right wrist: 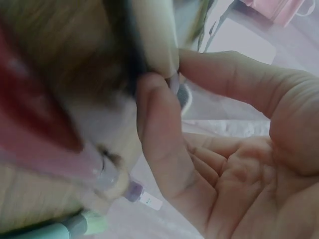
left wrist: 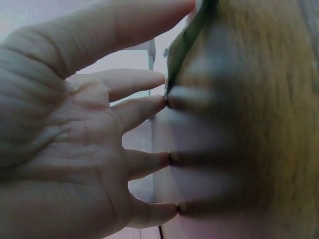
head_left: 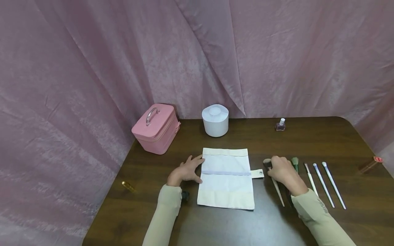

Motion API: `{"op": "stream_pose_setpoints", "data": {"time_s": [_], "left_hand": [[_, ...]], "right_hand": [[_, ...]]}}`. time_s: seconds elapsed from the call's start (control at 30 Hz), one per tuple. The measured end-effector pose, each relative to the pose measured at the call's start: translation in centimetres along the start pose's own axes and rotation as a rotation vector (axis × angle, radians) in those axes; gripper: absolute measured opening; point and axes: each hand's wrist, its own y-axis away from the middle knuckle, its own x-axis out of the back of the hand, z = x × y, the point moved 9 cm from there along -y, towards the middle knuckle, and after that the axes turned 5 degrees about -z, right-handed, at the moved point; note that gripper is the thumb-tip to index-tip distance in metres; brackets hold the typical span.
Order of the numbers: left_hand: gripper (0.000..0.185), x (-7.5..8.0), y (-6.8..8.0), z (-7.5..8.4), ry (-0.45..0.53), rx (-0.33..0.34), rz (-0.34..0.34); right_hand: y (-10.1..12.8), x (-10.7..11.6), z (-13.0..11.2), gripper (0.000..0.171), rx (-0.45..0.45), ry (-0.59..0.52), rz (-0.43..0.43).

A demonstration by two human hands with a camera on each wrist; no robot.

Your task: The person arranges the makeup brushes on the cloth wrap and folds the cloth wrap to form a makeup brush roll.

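Your left hand (head_left: 185, 169) lies flat on the dark table (head_left: 307, 136) with its fingers spread and straight, the fingertips (left wrist: 159, 102) pressing on the left edge of the cream brush roll (head_left: 227, 177). The roll lies unrolled in front of you, between your two forearms, its snap tab (head_left: 258, 174) pointing right.

Your right hand (head_left: 281, 169) rests palm down just right of that tab, wrist bent inward. Its thumb and forefinger (right wrist: 154, 129) pinch the handle of a makeup brush (head_left: 276, 186), whose head lies near the tab and whose thin handle runs back toward you.

A green-headed brush (head_left: 295, 163) lies just beside that hand, and three slim brushes (head_left: 323, 184) lie in a row further right. A pink case (head_left: 156, 128), a white tub (head_left: 215, 120) and a small bottle (head_left: 280, 125) stand at the far side.
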Motion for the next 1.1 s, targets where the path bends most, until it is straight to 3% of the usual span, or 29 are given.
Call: {"op": "stream_pose_setpoints", "data": {"time_s": [0.07,0.43,0.67,0.9,1.1], "left_hand": [[0.092,-0.1,0.0,0.0,0.002,0.009,0.001],[0.092,0.0,0.2,0.3,0.012,0.03,0.007],[0.092,0.1,0.2,0.6,-0.024,0.03,0.014],[0.092,0.0,0.2,0.6,-0.025,0.007,0.009],[0.092,0.1,0.2,0.4,-0.003,0.013,0.021]], "right_hand": [[0.1,0.0,-0.1,0.007,-0.001,-0.006,-0.002],[0.9,1.7,-1.2,0.029,0.039,-0.057,0.114],[0.9,3.2,-2.0,0.015,0.095,-0.086,0.207],[0.2,3.8,-2.8,0.033,0.101,-0.179,0.226],[-0.2,4.9,-4.0,0.035,0.129,-0.247,0.266]]}}
